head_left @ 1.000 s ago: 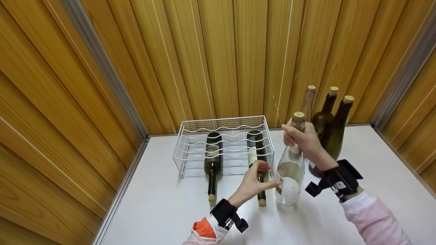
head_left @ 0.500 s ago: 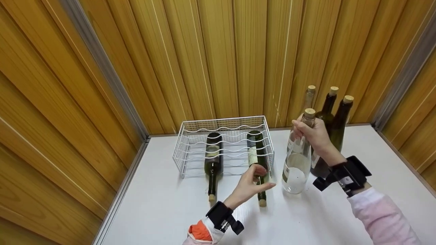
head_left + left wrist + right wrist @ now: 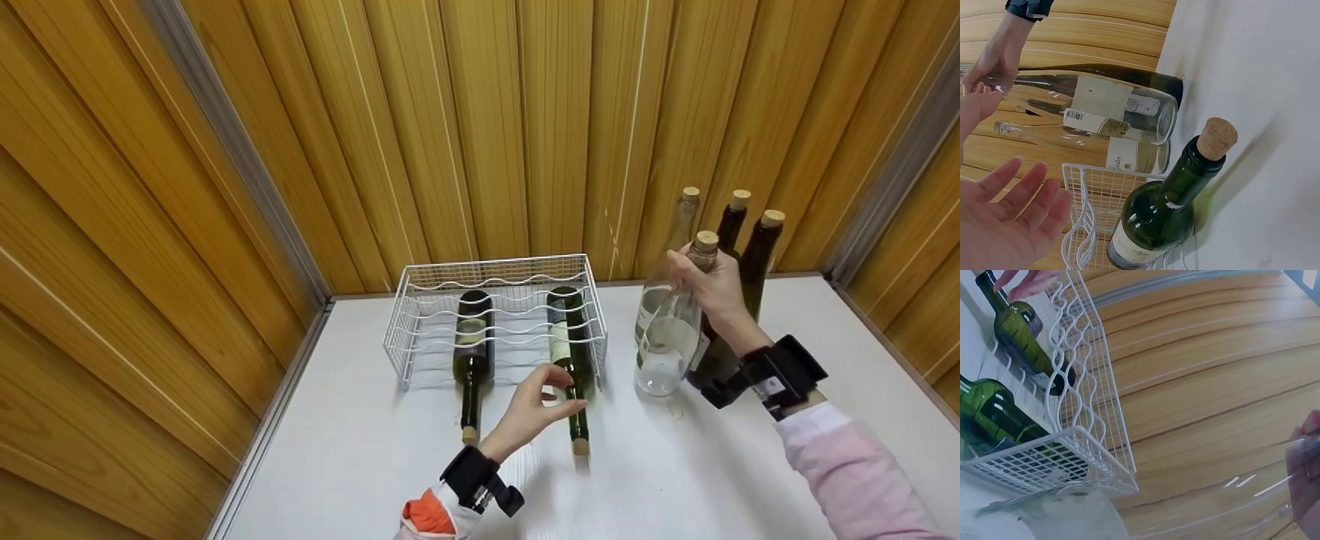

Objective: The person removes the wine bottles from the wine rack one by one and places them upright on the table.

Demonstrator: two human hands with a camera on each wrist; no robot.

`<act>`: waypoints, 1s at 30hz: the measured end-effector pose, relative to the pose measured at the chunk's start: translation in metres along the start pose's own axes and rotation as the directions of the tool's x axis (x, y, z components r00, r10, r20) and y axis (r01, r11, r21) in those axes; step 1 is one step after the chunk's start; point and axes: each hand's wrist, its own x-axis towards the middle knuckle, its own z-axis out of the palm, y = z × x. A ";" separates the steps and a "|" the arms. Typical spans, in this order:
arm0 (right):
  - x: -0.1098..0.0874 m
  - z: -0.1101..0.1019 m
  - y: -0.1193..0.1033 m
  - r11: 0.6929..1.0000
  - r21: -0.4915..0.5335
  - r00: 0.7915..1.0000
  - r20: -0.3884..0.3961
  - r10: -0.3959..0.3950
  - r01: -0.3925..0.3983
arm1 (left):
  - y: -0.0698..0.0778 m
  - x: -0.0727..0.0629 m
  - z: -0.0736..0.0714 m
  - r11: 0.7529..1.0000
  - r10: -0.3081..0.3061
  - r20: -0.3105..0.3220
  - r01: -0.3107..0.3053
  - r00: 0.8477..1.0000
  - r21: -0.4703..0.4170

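Note:
My right hand grips a corked clear glass bottle by the neck, its base low at the white table. In the left wrist view this clear bottle overlaps the other bottles. My left hand hovers empty, thumb and fingers apart, over the neck of a green wine bottle lying in the white wire rack. The left wrist view shows those fingers spread, above the rack's edge. A dark wine bottle lies in the rack further left, cork toward me.
Behind the held bottle stand another corked clear bottle and two dark corked bottles, one of them a dark bottle at the right. Wood-grain panels close off the back and sides of the white table.
My right hand has carried the clear bottle back and to the right, close to the standing bottles. My left hand has drawn away from it, to the left.

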 end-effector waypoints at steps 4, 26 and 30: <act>0.002 0.000 -0.002 1.000 -0.029 0.999 -0.049 0.009 -0.010 | 0.021 -0.005 -0.006 1.000 0.012 -0.003 -0.012 1.000 0.008; 0.010 -0.007 0.020 0.998 0.038 0.991 -0.119 -0.054 0.059 | 0.015 -0.010 -0.009 0.999 0.026 -0.003 -0.026 1.000 0.030; 0.010 -0.007 0.023 0.997 0.050 0.989 -0.141 -0.043 0.050 | 0.015 -0.011 -0.010 0.999 0.016 0.008 -0.017 1.000 0.038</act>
